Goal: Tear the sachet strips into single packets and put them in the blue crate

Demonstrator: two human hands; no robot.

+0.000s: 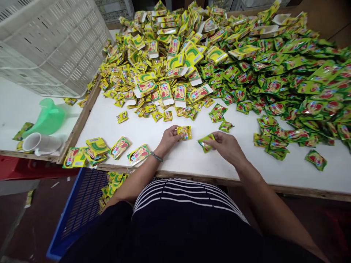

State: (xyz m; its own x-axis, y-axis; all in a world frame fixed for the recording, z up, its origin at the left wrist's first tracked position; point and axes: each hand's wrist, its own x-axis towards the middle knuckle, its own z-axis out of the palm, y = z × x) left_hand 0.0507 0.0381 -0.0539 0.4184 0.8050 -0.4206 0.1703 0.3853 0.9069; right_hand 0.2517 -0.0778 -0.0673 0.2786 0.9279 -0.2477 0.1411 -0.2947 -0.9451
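Note:
My left hand (170, 138), with a beaded bracelet at the wrist, pinches a small yellow sachet (185, 132) just above the white tabletop. To its right, my right hand (227, 146) grips a green sachet (206, 142) between thumb and fingers. Several yellow-green printed boxes lie at the left front, among them a flat box (139, 154) beside my left forearm. Beyond my hands spreads a heap of small yellow sachets (117, 78) with open boxes (166, 91) on top. On the right is a large pile of green sachets (274, 86).
A white plastic crate (55, 44) stands at the left behind a wooden divider (82, 117). Near it are a green scoop (51, 118) and a white mug (41, 143). Below the table edge, a blue crate (76, 208) holds packed boxes (113, 184).

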